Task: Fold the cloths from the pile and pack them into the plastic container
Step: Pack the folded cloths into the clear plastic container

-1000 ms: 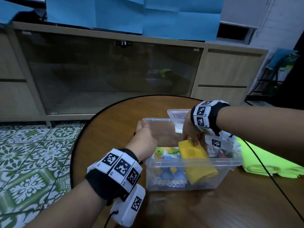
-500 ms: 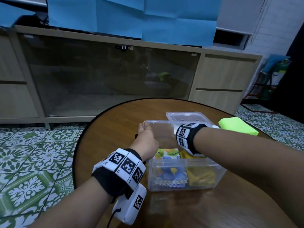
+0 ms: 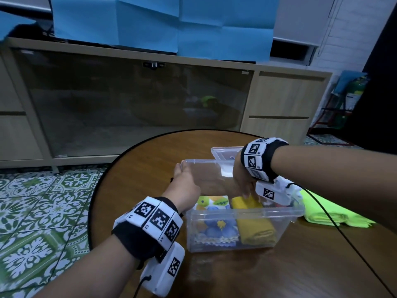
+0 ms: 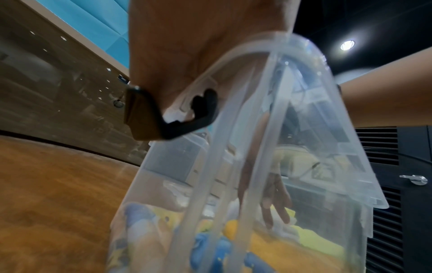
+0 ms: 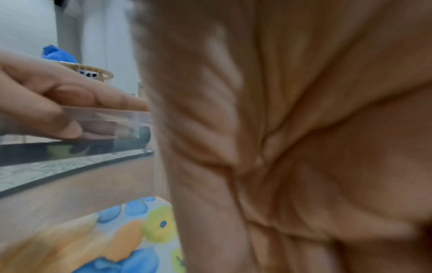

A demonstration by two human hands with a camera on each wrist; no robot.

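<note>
Your left hand (image 3: 186, 183) has its grip on the far-left rim of the clear plastic container (image 3: 245, 227); the right wrist view shows its fingers (image 5: 70, 96) lying over the rim with the thumb under it. Container sits mid-worktop (image 3: 257, 272), open top.

Your right hand (image 3: 243, 179) reaches down into the container, fingers straight and relaxed, grip wide, tips on the far end of the folded mustard-yellow cloth (image 3: 254, 224). Through the wall in the left wrist view those fingers (image 4: 275, 206) point down onto the yellow fabric. Holding nothing that I can see.

Two cloths are packed inside: the floral blue-and-yellow cloth (image 3: 217, 227) on the left, the mustard-yellow one just beside it on the right, touching. Something small and reddish at the container's right end, under your wrist camera, too hidden to tell.

The container's clear lid (image 3: 225, 152) lies on the worktop just beyond the container, partly behind your right wrist. A folded lime-green cloth (image 3: 322, 214) lies on the worktop just right of the container, outside it.
</note>
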